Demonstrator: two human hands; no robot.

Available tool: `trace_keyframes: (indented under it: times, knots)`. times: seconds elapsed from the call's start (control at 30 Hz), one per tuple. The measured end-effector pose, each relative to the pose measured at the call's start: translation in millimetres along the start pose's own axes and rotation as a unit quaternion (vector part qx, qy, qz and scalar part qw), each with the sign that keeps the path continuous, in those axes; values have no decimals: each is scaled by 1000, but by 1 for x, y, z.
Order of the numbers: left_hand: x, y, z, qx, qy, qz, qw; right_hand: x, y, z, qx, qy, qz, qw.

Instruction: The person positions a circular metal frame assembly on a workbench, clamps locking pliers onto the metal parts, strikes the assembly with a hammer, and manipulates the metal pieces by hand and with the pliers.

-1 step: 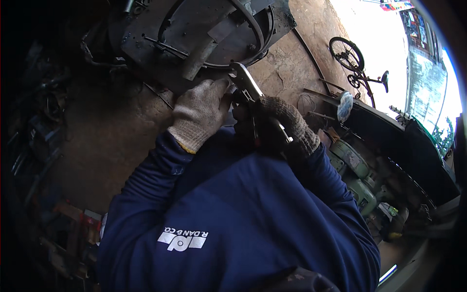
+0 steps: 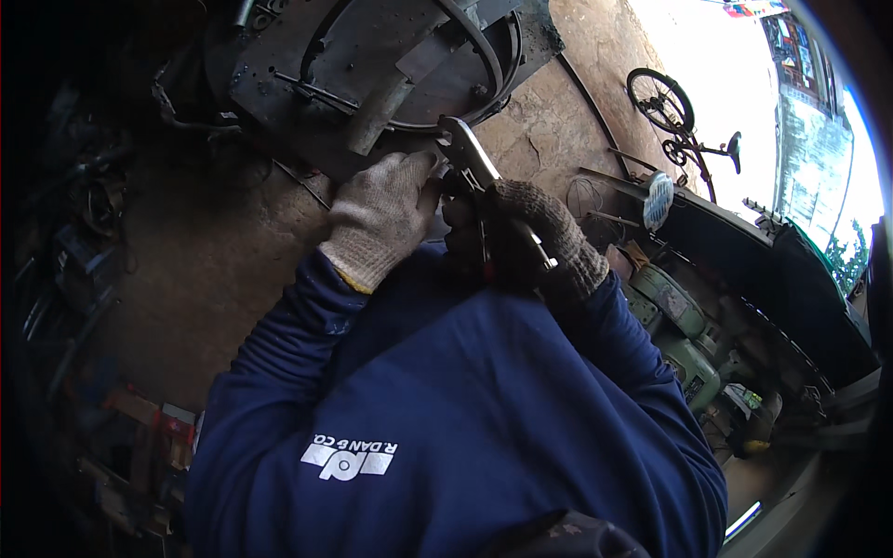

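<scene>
My right hand (image 2: 549, 228), in a dark knitted work glove, is closed around a pair of metal locking pliers (image 2: 472, 156). Their jaws point up and to the left, toward the table. My left hand (image 2: 383, 209), in a light grey knitted glove, is closed beside the jaws. Its thumb and fingertips are bent in close to the pliers, and whatever they hold is hidden. Just beyond both hands, a short metal pipe (image 2: 379, 113) juts over the near edge of a dark metal worktable (image 2: 265, 98). A large metal ring (image 2: 486, 48) lies on that table.
A thin rod (image 2: 316, 91) lies on the table near a few washers (image 2: 263, 19). Green machinery (image 2: 674, 316) stands close on my right, below a long dark panel (image 2: 735, 251). Farther off is a bicycle (image 2: 684, 126). Scrap and boxes (image 2: 153, 418) crowd the lower left.
</scene>
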State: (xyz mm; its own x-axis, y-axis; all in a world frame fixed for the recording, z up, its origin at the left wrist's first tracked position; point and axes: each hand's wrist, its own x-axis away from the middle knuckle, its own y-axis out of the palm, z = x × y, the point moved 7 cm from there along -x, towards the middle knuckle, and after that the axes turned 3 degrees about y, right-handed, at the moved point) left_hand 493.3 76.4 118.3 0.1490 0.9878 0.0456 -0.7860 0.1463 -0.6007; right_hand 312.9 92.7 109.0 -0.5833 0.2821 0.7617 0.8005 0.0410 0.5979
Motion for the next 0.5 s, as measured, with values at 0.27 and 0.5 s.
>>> trace_keyframes:
  times: [0.27,0.5]
  knots:
    - [-12,-4,1,175,-83,-94,977,18,25,-19,75,-63,0,995]
    - [11,70,1,629,-256,-127,723,38,44,-43,407,-119,121,898]
